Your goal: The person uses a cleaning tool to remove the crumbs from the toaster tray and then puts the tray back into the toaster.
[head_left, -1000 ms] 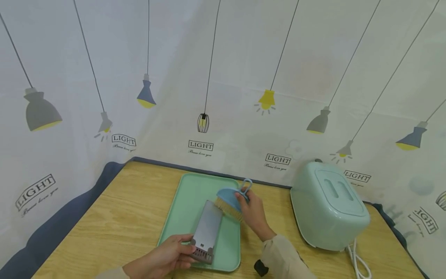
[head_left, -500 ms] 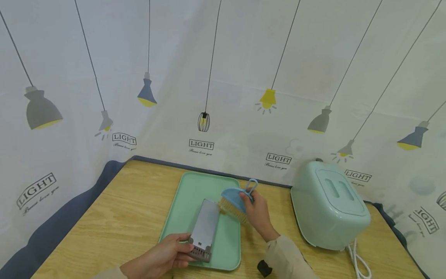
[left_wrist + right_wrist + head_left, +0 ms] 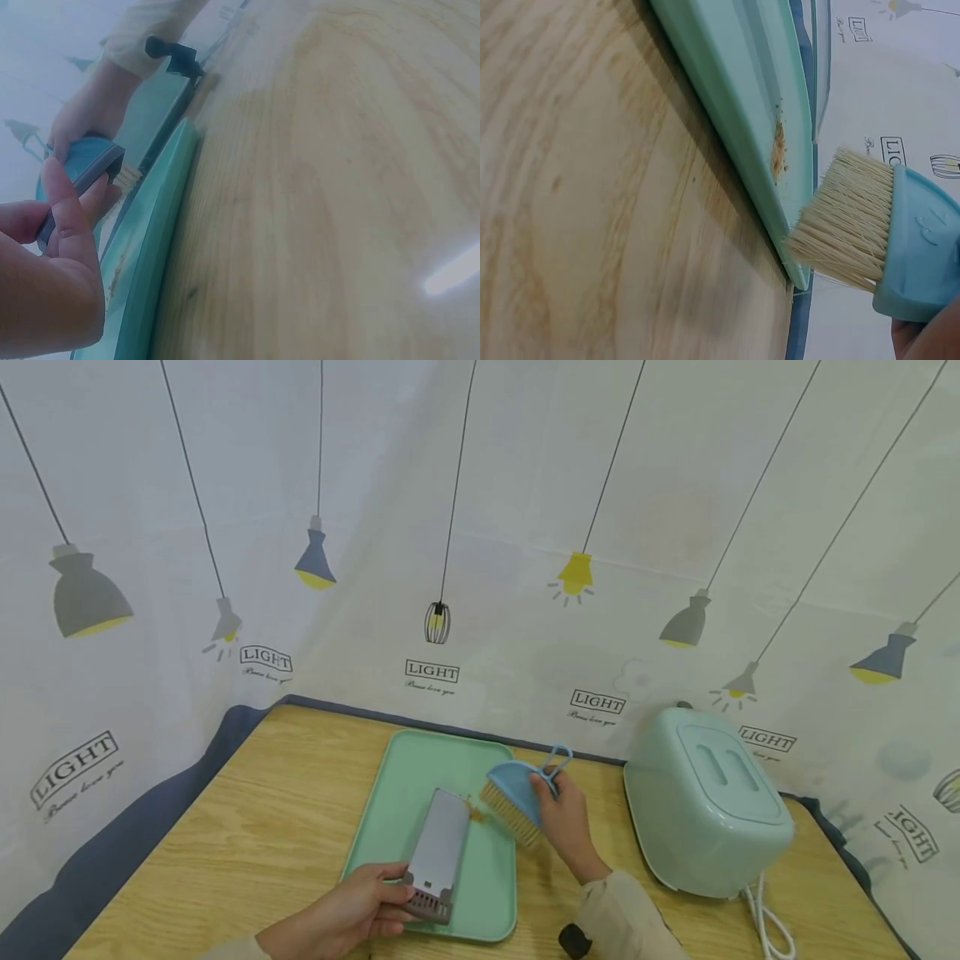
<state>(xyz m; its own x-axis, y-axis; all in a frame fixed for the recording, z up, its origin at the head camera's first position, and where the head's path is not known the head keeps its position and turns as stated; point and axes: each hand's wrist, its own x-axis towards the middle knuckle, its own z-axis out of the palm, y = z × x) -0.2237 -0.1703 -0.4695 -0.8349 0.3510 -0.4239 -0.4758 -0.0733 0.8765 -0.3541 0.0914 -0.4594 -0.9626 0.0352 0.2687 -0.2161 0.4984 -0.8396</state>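
My left hand (image 3: 367,902) grips the slotted near end of a flat grey metal crumb tray (image 3: 441,839), thumb on top. This piece slants over a mint-green serving tray (image 3: 420,760). In the left wrist view the crumb tray (image 3: 97,166) shows edge-on between thumb and fingers. My right hand (image 3: 564,818) pinches a blue hand brush (image 3: 516,783) by its looped handle. Its pale bristles (image 3: 847,217) angle down over the serving tray's right rim, apart from the crumb tray. Brown crumbs (image 3: 476,812) lie on the serving tray beside the crumb tray's far right corner.
A mint-green toaster (image 3: 712,810) with a covered top stands at the right, its white cord (image 3: 768,922) trailing toward the front. Wooden tabletop (image 3: 247,810) surrounds the serving tray. Behind rises a lamp-printed curtain (image 3: 510,527).
The brush has moved right, away from the crumb tray's far end, where its bristles were against it. Crumbs now show on the serving tray there. The crumb tray has shifted slightly left.
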